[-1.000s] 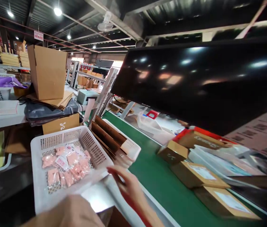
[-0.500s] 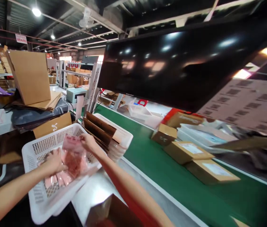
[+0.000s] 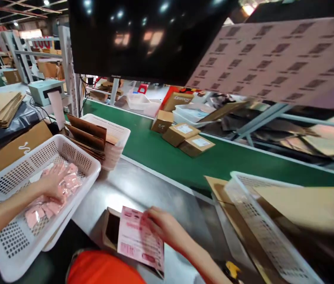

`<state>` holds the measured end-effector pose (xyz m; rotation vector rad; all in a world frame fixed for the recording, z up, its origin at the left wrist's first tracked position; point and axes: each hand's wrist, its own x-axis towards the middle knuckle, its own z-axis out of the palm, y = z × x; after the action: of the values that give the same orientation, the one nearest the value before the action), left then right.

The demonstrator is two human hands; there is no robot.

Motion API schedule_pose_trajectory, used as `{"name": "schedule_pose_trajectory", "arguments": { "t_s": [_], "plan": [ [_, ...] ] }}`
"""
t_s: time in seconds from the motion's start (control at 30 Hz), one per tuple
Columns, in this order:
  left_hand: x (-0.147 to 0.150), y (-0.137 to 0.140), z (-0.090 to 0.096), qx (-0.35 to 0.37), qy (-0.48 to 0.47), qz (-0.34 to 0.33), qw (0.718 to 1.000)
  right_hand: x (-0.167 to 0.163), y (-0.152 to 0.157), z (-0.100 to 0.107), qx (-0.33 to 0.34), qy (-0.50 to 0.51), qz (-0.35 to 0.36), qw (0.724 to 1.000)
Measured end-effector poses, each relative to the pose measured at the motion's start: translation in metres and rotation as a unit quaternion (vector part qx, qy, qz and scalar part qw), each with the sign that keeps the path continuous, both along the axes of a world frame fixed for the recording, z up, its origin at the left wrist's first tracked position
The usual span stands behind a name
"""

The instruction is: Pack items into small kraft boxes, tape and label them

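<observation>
My left hand (image 3: 53, 181) lies flat on several pink packets (image 3: 66, 183) inside a white perforated basket (image 3: 33, 157) at the lower left. My right hand (image 3: 162, 227) grips a pink printed packet (image 3: 140, 238) and holds it over the open top of a small cardboard box (image 3: 110, 230) on the steel worktop (image 3: 143, 189). Whether the left fingers clasp a packet is unclear through the blur.
A second white basket (image 3: 116, 132) holds folded cardboard flats. Sealed boxes (image 3: 184, 138) ride the green conveyor (image 3: 222, 161). At the right is another basket (image 3: 264, 232) with flat cardboard. A dark monitor (image 3: 143, 35) hangs overhead; a label printer (image 3: 44, 90) sits at the back left.
My right hand lifted a pink packet out of the basket and carried it right and down to the small box. The view swung right and down. My left hand stayed in the basket.
</observation>
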<state>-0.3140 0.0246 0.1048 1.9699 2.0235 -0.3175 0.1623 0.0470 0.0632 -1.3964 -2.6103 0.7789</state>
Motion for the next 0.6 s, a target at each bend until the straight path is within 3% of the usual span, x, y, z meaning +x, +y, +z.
{"name": "schedule_pose_trajectory", "arguments": {
  "t_s": [0.1, 0.33, 0.43, 0.53, 0.6],
  "plan": [
    [0.012, 0.010, -0.002, -0.048, 0.056, -0.064, 0.995, -0.018, 0.005, -0.021, 0.004, -0.010, -0.031, 0.999],
    [0.028, 0.022, -0.002, -0.050, 0.058, -0.134, 0.988, 0.013, 0.007, -0.003, 0.043, 0.005, -0.027, 0.999],
    [0.032, 0.027, -0.006, -0.048, 0.058, -0.122, 0.990, 0.006, 0.004, -0.024, 0.091, -0.059, -0.003, 0.994],
    [0.033, 0.031, -0.006, -0.046, 0.048, -0.140, 0.988, -0.013, 0.006, -0.054, 0.134, -0.109, -0.047, 0.984],
    [0.035, 0.032, -0.002, -0.054, 0.036, -0.172, 0.983, -0.025, 0.009, -0.068, 0.117, -0.147, -0.072, 0.979]
  ]
}}
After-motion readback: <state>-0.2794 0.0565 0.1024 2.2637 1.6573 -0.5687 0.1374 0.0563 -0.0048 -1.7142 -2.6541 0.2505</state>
